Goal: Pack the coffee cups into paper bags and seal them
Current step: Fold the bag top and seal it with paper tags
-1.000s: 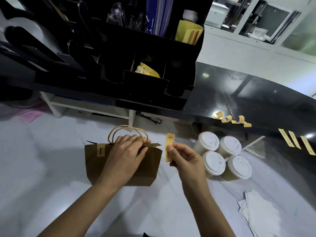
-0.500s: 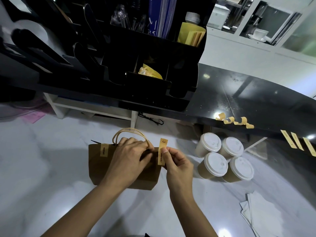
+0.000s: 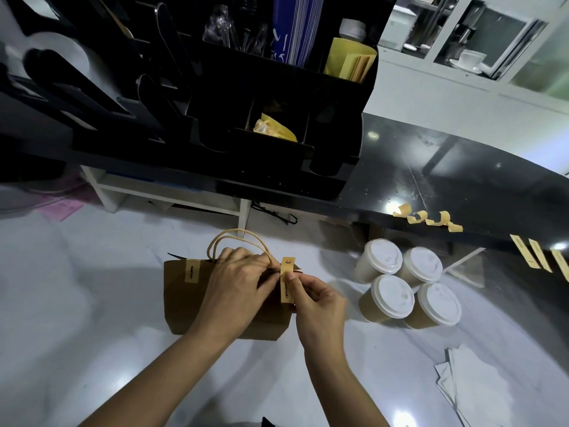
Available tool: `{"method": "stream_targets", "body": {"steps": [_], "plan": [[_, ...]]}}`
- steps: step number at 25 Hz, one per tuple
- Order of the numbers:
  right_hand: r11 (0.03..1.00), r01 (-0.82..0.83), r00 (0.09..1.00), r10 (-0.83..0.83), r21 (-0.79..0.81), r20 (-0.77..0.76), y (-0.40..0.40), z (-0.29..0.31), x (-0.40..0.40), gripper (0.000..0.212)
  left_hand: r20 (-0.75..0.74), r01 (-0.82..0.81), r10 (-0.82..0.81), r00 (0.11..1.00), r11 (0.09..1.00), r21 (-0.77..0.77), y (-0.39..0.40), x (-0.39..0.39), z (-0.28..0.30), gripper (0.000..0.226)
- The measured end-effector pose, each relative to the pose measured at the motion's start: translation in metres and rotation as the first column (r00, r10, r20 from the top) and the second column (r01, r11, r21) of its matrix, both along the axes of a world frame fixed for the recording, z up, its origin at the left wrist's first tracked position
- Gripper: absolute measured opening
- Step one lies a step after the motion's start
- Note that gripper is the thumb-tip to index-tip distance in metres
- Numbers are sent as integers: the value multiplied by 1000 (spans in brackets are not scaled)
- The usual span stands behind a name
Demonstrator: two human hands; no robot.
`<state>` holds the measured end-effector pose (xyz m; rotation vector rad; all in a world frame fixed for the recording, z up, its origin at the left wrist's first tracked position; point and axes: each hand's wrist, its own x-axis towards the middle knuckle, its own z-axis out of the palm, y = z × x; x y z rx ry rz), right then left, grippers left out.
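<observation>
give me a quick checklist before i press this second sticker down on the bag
1. Bag top pinched closed: ok, left hand grips the top of the paper bag by the handles.
2. Sticker in hand: ok, right hand pinches the yellow sticker upright at the bag's right top edge.
3. First seal on: ok, sticker on the left side is stuck.
4. Sticker folded over the edge: not ok, its top stands free.
5. Cups inside the bag: cannot tell.
6. Cups left to pack: four lidded coffee cups stand beside the bag.
</observation>
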<state>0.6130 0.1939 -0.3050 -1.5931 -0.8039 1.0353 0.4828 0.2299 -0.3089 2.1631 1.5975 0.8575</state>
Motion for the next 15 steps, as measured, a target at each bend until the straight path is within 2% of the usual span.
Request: {"method": "stream_targets", "body": {"steps": [4, 7, 10, 15], "plan": [[1000, 4, 1000, -4, -6, -1, 2, 1, -1, 16, 33, -37, 38, 999, 998, -43, 0, 0, -2, 21], [1000, 19, 1000, -19, -15, -23, 3, 5, -2, 22, 2, -21, 21, 1000, 999, -32, -1, -2, 1, 15], [999, 24, 1000, -24, -36, -6, 5, 8, -1, 18, -67, 28, -26, 997, 999, 28, -1, -3, 4, 8], [997, 35, 999, -33, -63, 20, 6, 10, 0, 18, -121, 102, -101, 987, 995, 3, 1, -8, 8, 21]]}}
